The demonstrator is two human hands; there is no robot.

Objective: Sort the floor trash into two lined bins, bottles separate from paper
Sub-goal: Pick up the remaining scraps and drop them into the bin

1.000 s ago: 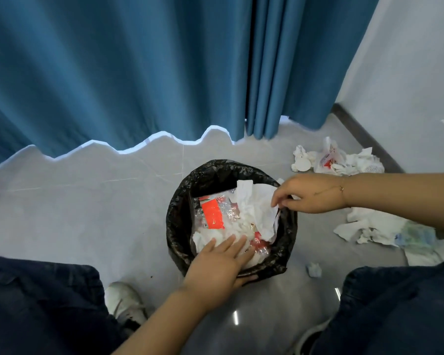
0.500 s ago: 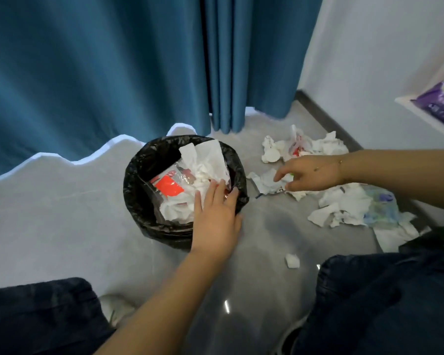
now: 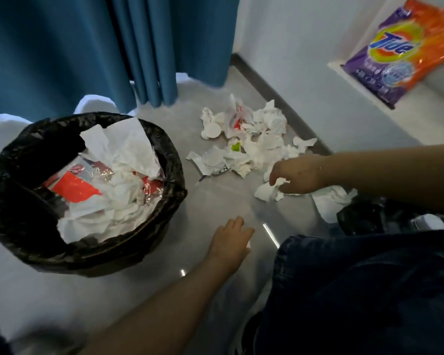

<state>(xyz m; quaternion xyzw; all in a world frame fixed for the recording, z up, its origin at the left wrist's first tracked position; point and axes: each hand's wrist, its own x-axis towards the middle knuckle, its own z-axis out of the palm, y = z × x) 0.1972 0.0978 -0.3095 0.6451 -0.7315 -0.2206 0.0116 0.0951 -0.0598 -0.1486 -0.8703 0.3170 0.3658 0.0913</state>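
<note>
A round bin with a black liner (image 3: 169,160) stands on the grey floor at the left, heaped with crumpled white paper and a red wrapper. To its right lies a pile of crumpled paper (image 3: 246,147) near the wall. My right hand (image 3: 299,175) is at the near edge of that pile, fingers closed on a crumpled white tissue (image 3: 268,192) that touches the floor. My left hand (image 3: 231,239) reaches low over the floor right of the bin, fingers curled down over a small white scrap (image 3: 248,244) that is mostly hidden. No bottle shows.
A second black bag (image 3: 362,213) lies crumpled by my right knee (image 3: 369,290), with more paper (image 3: 331,201) beside it. A blue curtain (image 3: 87,47) hangs behind the bin. A detergent bag (image 3: 405,52) rests on a white ledge (image 3: 344,78) at the upper right.
My left hand left the bin and dropped to the floor on its right. My right hand drew back from the pile and closed on a tissue. The view swung right.
</note>
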